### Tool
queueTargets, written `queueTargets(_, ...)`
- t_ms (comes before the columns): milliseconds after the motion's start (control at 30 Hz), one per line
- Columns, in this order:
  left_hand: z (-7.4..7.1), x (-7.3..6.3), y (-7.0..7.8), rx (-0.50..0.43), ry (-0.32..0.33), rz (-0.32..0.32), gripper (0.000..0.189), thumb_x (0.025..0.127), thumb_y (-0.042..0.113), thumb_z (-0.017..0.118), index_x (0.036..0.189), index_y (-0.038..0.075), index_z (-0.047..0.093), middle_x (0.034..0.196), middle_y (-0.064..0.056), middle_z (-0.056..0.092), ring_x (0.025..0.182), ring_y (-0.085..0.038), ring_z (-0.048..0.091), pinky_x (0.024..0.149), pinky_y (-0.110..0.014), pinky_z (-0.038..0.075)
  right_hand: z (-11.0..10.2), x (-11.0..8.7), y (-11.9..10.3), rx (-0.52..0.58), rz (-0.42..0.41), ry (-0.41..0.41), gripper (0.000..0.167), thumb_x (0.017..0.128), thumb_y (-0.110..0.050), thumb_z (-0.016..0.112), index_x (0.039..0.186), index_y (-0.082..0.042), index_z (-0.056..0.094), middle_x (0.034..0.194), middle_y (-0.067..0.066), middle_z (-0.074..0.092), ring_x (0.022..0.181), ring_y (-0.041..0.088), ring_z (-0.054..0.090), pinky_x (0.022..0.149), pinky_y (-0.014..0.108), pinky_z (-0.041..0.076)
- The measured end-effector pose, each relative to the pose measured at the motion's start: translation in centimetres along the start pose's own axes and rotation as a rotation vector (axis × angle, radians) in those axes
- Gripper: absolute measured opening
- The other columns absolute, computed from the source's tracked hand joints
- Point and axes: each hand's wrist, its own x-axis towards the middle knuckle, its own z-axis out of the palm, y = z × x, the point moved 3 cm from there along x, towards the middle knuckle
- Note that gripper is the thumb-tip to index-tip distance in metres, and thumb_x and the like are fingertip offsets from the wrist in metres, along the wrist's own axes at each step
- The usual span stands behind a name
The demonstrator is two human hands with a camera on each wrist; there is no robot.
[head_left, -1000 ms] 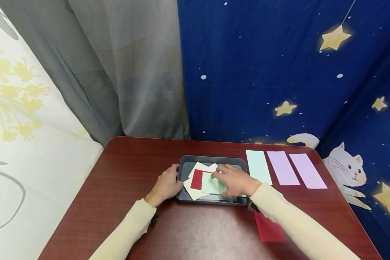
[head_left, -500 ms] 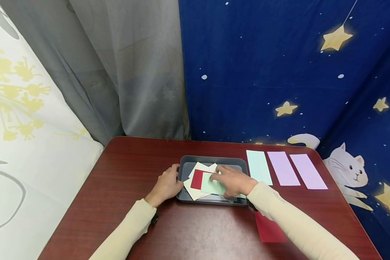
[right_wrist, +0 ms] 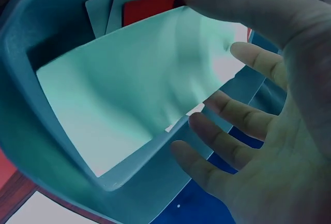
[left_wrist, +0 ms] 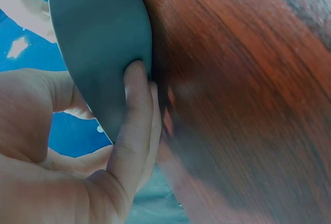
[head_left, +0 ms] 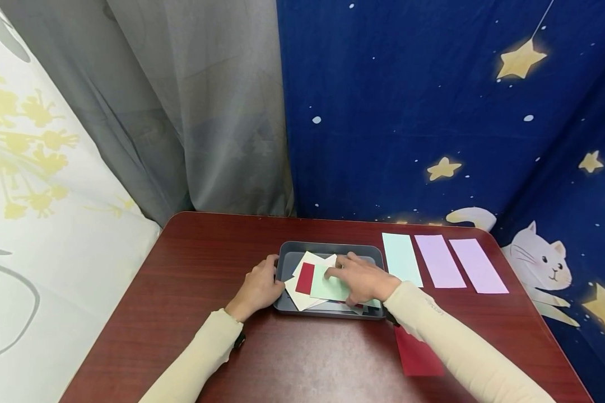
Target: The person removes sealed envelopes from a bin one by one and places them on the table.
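A dark grey tray (head_left: 327, 314) lies on the table with several paper pieces inside. My left hand (head_left: 257, 285) grips its left end; in the left wrist view, fingers (left_wrist: 137, 115) curl against the outer wall. Over the tray, my right hand (head_left: 367, 280) pinches a light green paper card (head_left: 326, 284) between thumb and index finger at opposite edges. The card bows slightly in the right wrist view, while the other fingers spread beyond it. A red paper piece (head_left: 305, 278) and white paper pieces (head_left: 298, 302) lie under and beside it, partly covered.
To the right of the tray lie a mint paper strip (head_left: 402, 260) and two lilac strips, the nearer one (head_left: 440, 261) and the farther one (head_left: 478, 266). A red paper sheet (head_left: 418, 352) sits partly under my right forearm. Curtains hang behind the table (head_left: 222, 235).
The light green card has shifted slightly left and away from me, with a bit of red now showing beneath it near my right thumb. My left hand stays on the tray.
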Motion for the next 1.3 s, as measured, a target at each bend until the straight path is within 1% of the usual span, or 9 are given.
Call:
queueTargets(67, -0.7, -0.4, 1.2, -0.018, -0.016, -0.031, 0.062, 0.087, 0.003, 0.069, 0.146, -0.008, 0.053, 0.113, -0.018, 0.073, 0.097, -0.035, 0.073, 0.085, -0.057, 0.059, -0.1, 0.0, 0.0, 0.006, 0.003, 0.004, 0.069, 0.075, -0.023, 0.102, 0.137, -0.023, 0.071, 0.135, 0.010, 0.061, 0.108, 0.026, 0.053, 0.079, 0.039, 0.054)
queueTargets(133, -0.8, -0.5, 1.4, -0.015, -0.027, -0.046, 0.062, 0.088, 0.003, 0.069, 0.147, -0.007, 0.053, 0.115, -0.018, 0.073, 0.099, -0.034, 0.073, 0.087, -0.057, 0.059, -0.1, -0.1, 0.0, 0.014, 0.003, 0.008, 0.070, 0.075, -0.022, 0.101, 0.137, -0.023, 0.071, 0.136, 0.010, 0.060, 0.108, 0.026, 0.055, 0.080, 0.039, 0.054)
queueTargets(233, -0.9, -0.5, 1.5, -0.018, -0.028, -0.046, 0.062, 0.088, 0.003, 0.069, 0.147, -0.008, 0.052, 0.114, -0.018, 0.073, 0.099, -0.034, 0.073, 0.087, -0.057, 0.059, -0.3, -0.2, 0.0, 0.027, -0.005, 0.019, 0.070, 0.074, -0.020, 0.101, 0.137, -0.023, 0.071, 0.137, 0.009, 0.059, 0.107, 0.026, 0.056, 0.078, 0.039, 0.055)
queueTargets(367, -0.6, -0.3, 0.9, -0.023, -0.009, -0.006, 0.062, 0.087, 0.005, 0.067, 0.146, -0.009, 0.052, 0.111, -0.018, 0.072, 0.095, -0.034, 0.072, 0.082, -0.056, 0.059, -0.6, -0.3, -0.2, 0.030, -0.019, 0.041, 0.070, 0.075, -0.018, 0.100, 0.138, -0.022, 0.070, 0.136, 0.008, 0.059, 0.107, 0.025, 0.056, 0.079, 0.040, 0.056)
queueTargets(533, -0.8, -0.4, 1.3, -0.025, -0.029, -0.043, 0.064, 0.088, 0.003, 0.070, 0.148, -0.007, 0.053, 0.114, -0.018, 0.073, 0.097, -0.035, 0.072, 0.086, -0.058, 0.058, -1.3, -0.5, -0.3, 0.033, -0.031, 0.066, 0.069, 0.076, -0.016, 0.099, 0.138, -0.020, 0.070, 0.136, 0.009, 0.060, 0.111, 0.026, 0.056, 0.086, 0.046, 0.056)
queueTargets(767, 1.9, 1.1, -2.8, -0.005, 0.007, 0.020, 0.067, 0.086, 0.012, 0.069, 0.148, -0.004, 0.052, 0.110, -0.014, 0.073, 0.090, -0.031, 0.072, 0.075, -0.052, 0.058, -1.7, -1.1, 0.0, 0.011, -0.017, 0.055, 0.068, 0.078, -0.017, 0.097, 0.140, -0.021, 0.070, 0.140, 0.011, 0.060, 0.115, 0.029, 0.056, 0.091, 0.049, 0.055)
queueTargets(900, 1.7, 1.0, -2.6, -0.019, 0.006, 0.024, 0.066, 0.085, 0.010, 0.068, 0.147, -0.007, 0.052, 0.110, -0.017, 0.073, 0.091, -0.033, 0.071, 0.077, -0.055, 0.058, -2.1, -1.7, 0.4, 0.006, 0.006, 0.051, 0.069, 0.078, -0.015, 0.096, 0.141, -0.022, 0.070, 0.142, 0.011, 0.061, 0.118, 0.030, 0.056, 0.091, 0.051, 0.055)
queueTargets(1167, 0.0, 0.2, -0.2, -0.032, 0.001, 0.004, 0.064, 0.085, 0.007, 0.067, 0.145, -0.009, 0.053, 0.110, -0.018, 0.073, 0.092, -0.035, 0.072, 0.080, -0.058, 0.058, -2.7, -3.2, 1.5, 0.026, 0.030, 0.080, 0.072, 0.075, -0.019, 0.099, 0.142, -0.020, 0.071, 0.138, 0.009, 0.063, 0.119, 0.032, 0.057, 0.091, 0.050, 0.057)
queueTargets(1300, 0.3, 0.3, -0.6, -0.030, 0.000, -0.002, 0.065, 0.085, 0.008, 0.068, 0.146, -0.007, 0.053, 0.110, -0.016, 0.074, 0.091, -0.034, 0.072, 0.080, -0.057, 0.058, -2.9, -4.1, 2.2, 0.050, 0.063, 0.083, 0.071, 0.076, -0.020, 0.099, 0.141, -0.020, 0.071, 0.136, 0.008, 0.063, 0.118, 0.031, 0.057, 0.089, 0.049, 0.058)
